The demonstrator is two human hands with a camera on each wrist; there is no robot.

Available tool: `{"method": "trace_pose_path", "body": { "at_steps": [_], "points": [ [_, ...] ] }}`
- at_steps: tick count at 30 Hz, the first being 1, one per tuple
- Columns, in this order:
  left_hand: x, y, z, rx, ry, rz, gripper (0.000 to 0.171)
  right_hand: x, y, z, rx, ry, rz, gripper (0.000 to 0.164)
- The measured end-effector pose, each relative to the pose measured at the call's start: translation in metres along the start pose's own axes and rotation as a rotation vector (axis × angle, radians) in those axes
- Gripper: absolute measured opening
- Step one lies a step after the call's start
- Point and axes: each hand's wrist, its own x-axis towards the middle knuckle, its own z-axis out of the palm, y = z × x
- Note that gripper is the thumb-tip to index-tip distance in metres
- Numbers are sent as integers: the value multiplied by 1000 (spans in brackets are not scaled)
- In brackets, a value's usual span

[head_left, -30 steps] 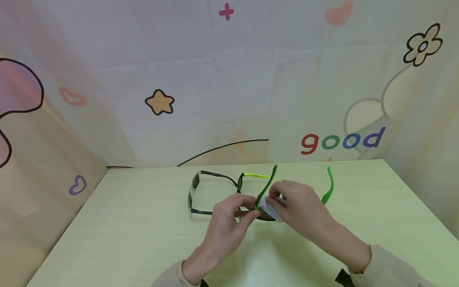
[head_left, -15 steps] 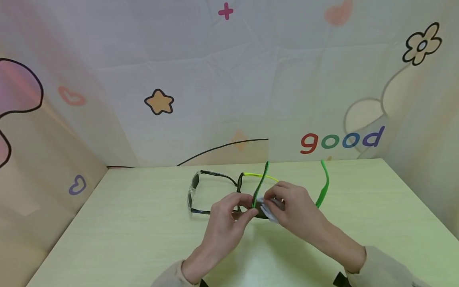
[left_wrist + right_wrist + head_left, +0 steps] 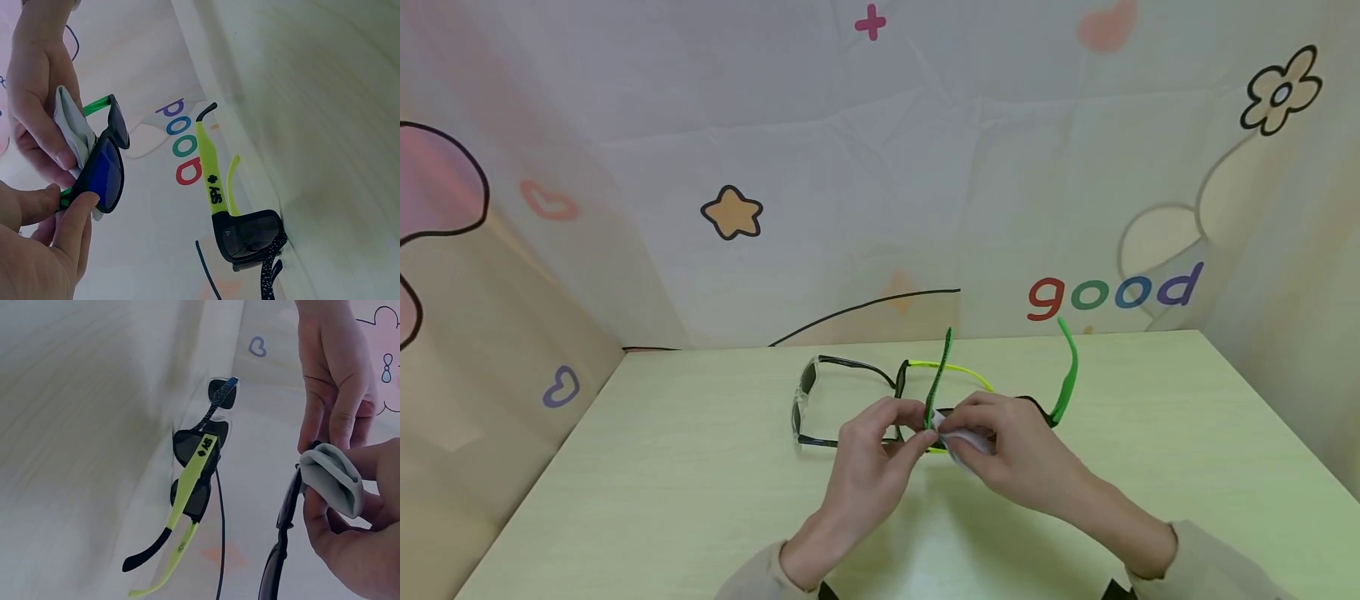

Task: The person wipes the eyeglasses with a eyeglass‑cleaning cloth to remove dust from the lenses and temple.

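Note:
My left hand [image 3: 874,454] pinches one end of a pair of dark sunglasses [image 3: 106,175] by the hinge, above the table. Their green temples stick up and away, and the lens looks blue in the left wrist view. With my right hand [image 3: 1026,442] I grip a folded pale cloth [image 3: 331,481] and press it to the inner side of the lens nearest the left hand. In the head view the hands and cloth hide most of the frame front.
On the table [image 3: 662,500] behind the hands stand black sunglasses with yellow temples [image 3: 195,478]. Left of them are clear-framed sunglasses [image 3: 805,387] with dark temples. A printed cloth backdrop [image 3: 850,167] rises at the table's far edge.
The held sunglasses have turned, their green temples swinging left and more upright. My right hand and the cloth have moved left, close to my left fingertips. The sunglasses on the table have not moved.

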Motion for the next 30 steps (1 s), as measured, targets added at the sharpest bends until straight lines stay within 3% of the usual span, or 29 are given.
{"method": "trace_pose_path", "body": {
  "at_steps": [3,7,12,24,30],
  "points": [
    [0,-1,1,4,-1,8,17,0,1,5,-29,54,-28,19],
    [0,-3,1,15,7,8,18,2,3,8,-154,98,-81,18],
    [0,-4,0,15,15,-7,18,4,3,7,-240,68,-27,12],
    [1,-4,3,22,-3,7,19,5,1,8,-44,67,42,11],
    [2,-4,4,12,4,0,19,5,-1,9,-28,58,68,11]
  ]
}}
